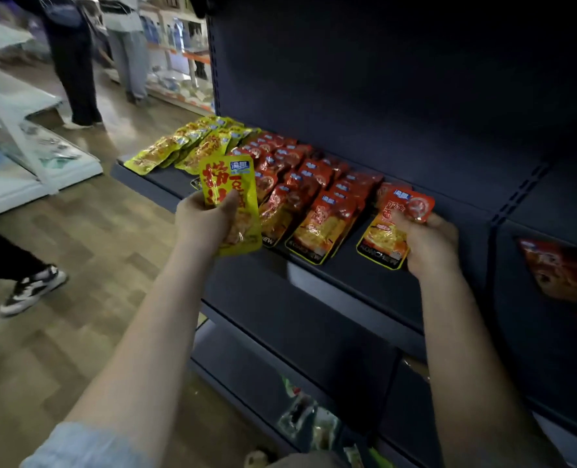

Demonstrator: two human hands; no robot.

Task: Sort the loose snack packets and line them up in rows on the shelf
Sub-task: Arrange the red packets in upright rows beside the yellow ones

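1. Left hand point(209, 221) grips a yellow packet point(232, 204), fingers curled round its lower half, lifted off the shelf point(348, 265); probably kept apart because it belongs with the yellow rows point(192, 143) at the far left.
2. Right hand point(429, 241) pinches a red packet point(395, 224) lying flat on the shelf, apparently starting a new row.
3. Red rows point(310, 194) lie overlapped between the two colours' ends, front edges toward the aisle.

Bare shelf deck point(449, 211) is seen just beyond the right hand's fingertips point(425, 219). Left of them, the deck is blocked by red packet rows point(310, 184); yellow packet rows point(186, 143) lie beyond the left hand's fingers point(228, 201).
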